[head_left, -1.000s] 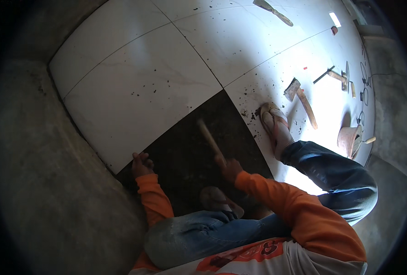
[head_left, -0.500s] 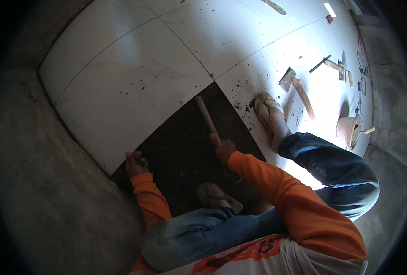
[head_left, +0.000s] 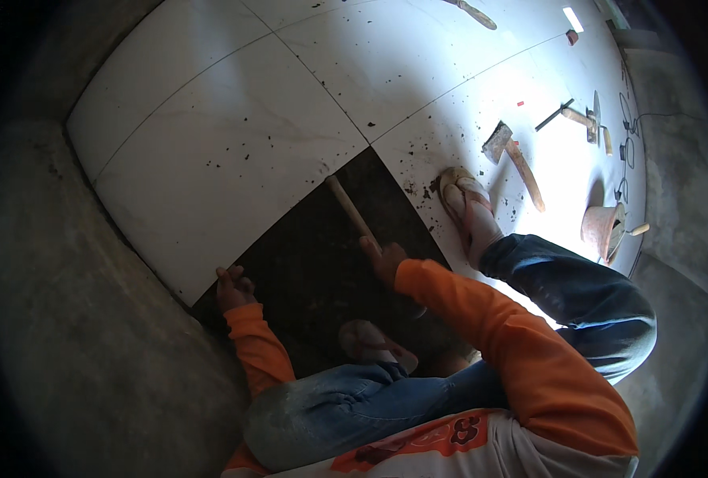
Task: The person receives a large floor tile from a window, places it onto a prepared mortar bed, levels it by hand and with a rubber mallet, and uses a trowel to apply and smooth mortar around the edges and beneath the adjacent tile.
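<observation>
From where I stand, the person is seated low at a dark, untiled patch (head_left: 306, 263) of floor, bounded above and to the right by white floor tiles (head_left: 186, 171). The right hand (head_left: 384, 261) is closed around a pale wooden rod (head_left: 354, 213), which slants up and to the left across the patch; its far tip lies at the edge of the neighbouring white tile, though contact cannot be confirmed. The left hand (head_left: 234, 288) is at the lower-left part of that same tile edge, fingers bent; whether it grips anything cannot be told. One sandalled foot (head_left: 467, 205) rests on the tile right of the patch; the other foot (head_left: 370, 342), also sandalled, is over the dark ground. Dark crumbs (head_left: 413, 170) are scattered on the tiles, thickest beside the first foot. To the right of that foot lies a hatchet (head_left: 523, 171) with a grey head and curved wooden handle. Beyond it are a wooden-handled trowel (head_left: 582, 118) and a dark, narrow bar (head_left: 555, 115), near a looped black cable (head_left: 628, 147). A reddish bucket (head_left: 599, 225) is farther right, a wooden handle (head_left: 640, 229) projecting beside it. A small red block (head_left: 572, 37) sits near the upper right. A grey wall (head_left: 59, 279) borders the tiles on the left.
</observation>
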A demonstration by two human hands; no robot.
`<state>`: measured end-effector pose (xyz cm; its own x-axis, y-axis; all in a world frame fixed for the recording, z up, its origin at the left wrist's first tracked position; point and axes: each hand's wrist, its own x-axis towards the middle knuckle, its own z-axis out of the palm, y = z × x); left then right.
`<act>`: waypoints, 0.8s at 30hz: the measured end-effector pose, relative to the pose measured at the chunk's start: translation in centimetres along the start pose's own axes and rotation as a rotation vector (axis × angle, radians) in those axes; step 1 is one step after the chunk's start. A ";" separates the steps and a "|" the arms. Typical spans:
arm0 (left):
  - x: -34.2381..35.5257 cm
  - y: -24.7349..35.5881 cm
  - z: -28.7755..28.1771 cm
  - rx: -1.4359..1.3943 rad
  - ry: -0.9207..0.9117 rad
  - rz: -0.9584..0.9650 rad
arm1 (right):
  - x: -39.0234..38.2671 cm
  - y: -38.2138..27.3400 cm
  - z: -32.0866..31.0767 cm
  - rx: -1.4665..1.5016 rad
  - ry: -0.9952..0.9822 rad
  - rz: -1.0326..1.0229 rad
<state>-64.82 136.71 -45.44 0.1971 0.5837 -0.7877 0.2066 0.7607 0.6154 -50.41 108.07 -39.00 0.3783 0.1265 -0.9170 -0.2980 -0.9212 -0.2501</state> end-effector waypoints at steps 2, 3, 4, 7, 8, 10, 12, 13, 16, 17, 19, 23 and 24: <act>0.0 0.1 0.2 -0.001 -0.018 0.011 | -0.1 -1.1 -0.1 0.007 0.131 0.085; -0.8 0.4 1.1 0.006 0.017 0.008 | 0.3 0.6 -0.2 0.007 0.129 0.088; -1.4 0.9 1.4 0.027 0.047 0.002 | 0.8 3.4 0.3 0.004 0.090 0.026; -0.8 0.4 1.3 0.055 0.038 -0.008 | 2.3 6.7 1.8 -0.066 0.128 -0.111; -0.8 -0.1 1.4 0.046 0.038 -0.010 | 2.4 7.6 2.1 -0.115 0.187 -0.163; -0.3 0.1 0.7 0.041 0.069 -0.006 | 1.0 1.5 0.3 -0.049 0.134 -0.021; -0.1 0.6 0.4 0.053 0.046 0.006 | 0.6 -0.4 -0.8 0.024 0.088 0.133; -0.4 0.7 0.2 0.062 0.024 0.019 | 0.7 0.5 -1.0 0.022 0.041 0.088; -0.2 0.3 0.7 0.043 0.028 0.004 | 0.3 5.3 0.8 0.031 0.104 -0.058; -0.5 0.1 1.3 0.036 0.027 0.000 | 0.1 6.8 1.4 0.041 0.211 -0.143; -1.8 0.7 2.1 0.096 0.032 0.000 | -0.1 1.9 -0.4 0.019 0.151 -0.008; -0.4 0.1 -0.1 0.103 0.033 0.038 | -0.4 -0.4 -2.3 0.061 0.084 -0.006; -0.5 0.4 0.1 0.101 0.032 0.034 | -1.1 0.4 -1.9 0.072 0.078 -0.002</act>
<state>-64.79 136.69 -44.81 0.1751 0.6191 -0.7656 0.2960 0.7085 0.6406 -49.30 106.90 -37.48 0.4453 0.0964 -0.8902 -0.3584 -0.8919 -0.2759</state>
